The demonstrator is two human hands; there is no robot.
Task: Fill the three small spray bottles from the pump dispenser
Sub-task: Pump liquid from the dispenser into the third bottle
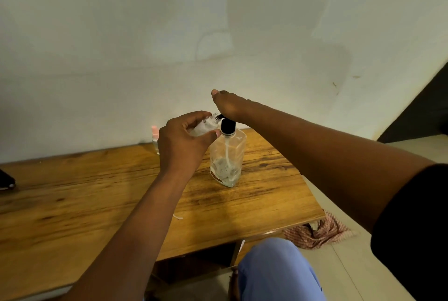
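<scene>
A clear pump dispenser (228, 155) with a black collar and pump stands on the wooden table (72, 203), with a little liquid at its bottom. My right hand (229, 105) rests on top of the pump head, palm down. My left hand (184, 140) grips a small clear spray bottle (204, 126), uncapped and tilted, its open neck at the black nozzle. Another small spray bottle with a pink cap (155, 137) stands behind my left hand near the wall, partly hidden. A third small bottle is not visible.
A dark object (6, 179) lies at the table's left edge. A thin white scrap (177, 216) lies on the tabletop. A striped cloth (317, 230) is on the tiled floor right of the table. My knee in blue trousers (274, 271) is below the table's near edge.
</scene>
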